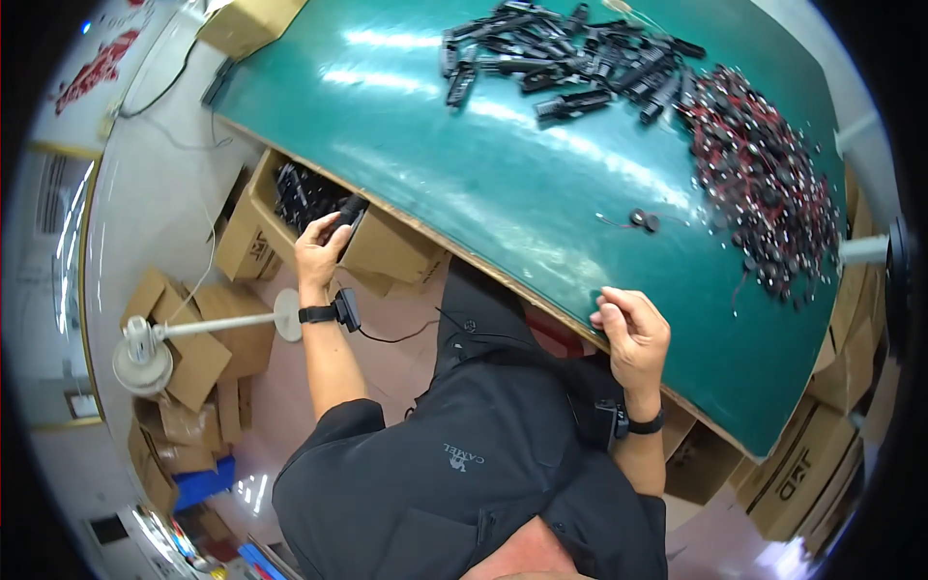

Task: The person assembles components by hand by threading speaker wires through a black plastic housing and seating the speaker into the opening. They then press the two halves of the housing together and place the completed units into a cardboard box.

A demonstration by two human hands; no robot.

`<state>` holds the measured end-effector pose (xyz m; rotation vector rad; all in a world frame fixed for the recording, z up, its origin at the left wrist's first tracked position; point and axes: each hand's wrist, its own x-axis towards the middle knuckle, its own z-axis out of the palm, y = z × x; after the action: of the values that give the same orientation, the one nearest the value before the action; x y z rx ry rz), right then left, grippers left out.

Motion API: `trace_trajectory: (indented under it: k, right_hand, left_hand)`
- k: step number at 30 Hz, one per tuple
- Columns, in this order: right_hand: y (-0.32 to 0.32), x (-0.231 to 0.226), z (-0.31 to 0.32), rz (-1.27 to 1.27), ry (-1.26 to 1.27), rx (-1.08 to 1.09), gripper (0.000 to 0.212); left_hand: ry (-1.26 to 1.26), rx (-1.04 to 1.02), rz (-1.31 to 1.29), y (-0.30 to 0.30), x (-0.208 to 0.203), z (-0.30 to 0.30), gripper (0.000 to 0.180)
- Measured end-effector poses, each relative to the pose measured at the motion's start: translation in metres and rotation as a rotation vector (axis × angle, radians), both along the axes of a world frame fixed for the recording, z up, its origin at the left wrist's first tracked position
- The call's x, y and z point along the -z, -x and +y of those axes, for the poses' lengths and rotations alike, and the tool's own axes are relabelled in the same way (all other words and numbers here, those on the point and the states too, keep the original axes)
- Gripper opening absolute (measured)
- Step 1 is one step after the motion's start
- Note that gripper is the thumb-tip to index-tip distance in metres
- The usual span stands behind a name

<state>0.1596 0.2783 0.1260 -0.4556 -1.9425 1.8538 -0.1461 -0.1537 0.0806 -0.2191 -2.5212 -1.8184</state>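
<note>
The dark shirt (406, 483) is nearest, at six o'clock; at ten, over a carton (253, 224), the left hand (320, 253) is clamped on a black casing (350, 212), probably light, stiff and slippery, best held mid-body, while the right hand (635, 338), between three and four, is curled, pinching perhaps something, I cannot tell.

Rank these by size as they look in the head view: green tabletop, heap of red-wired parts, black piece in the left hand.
1. Green tabletop
2. Heap of red-wired parts
3. Black piece in the left hand, partly covered
</note>
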Motion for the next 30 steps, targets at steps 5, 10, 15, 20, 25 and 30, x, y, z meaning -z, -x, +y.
trace_trajectory:
  k: [5,10,15,20,25,30]
  right_hand:
    - [0.008,-0.005,0.002,-0.063,-0.051,-0.045,0.015]
    - [0.017,-0.011,0.001,-0.167,-0.105,0.011,0.015]
    - [0.042,-0.011,0.034,-0.210,-0.312,0.044,0.018]
    - [0.073,-0.016,0.071,-0.135,-0.806,0.321,0.032]
    - [0.085,-0.001,0.065,-0.246,-0.914,0.301,0.033]
    - [0.073,0.000,0.068,-0.312,-0.869,0.277,0.029]
  left_hand:
    - [0.147,-0.261,0.081,0.087,0.042,-0.103,0.065]
    - [0.369,-0.245,0.432,0.154,-0.016,-0.026,0.067]
    - [0.551,0.480,0.433,0.118,-0.091,0.160,0.051]
    - [0.544,0.869,0.616,0.086,-0.087,0.279,0.048]
    - [0.523,0.914,0.750,0.038,-0.081,0.337,0.048]
    - [0.645,0.703,0.847,0.052,-0.070,0.358,0.046]
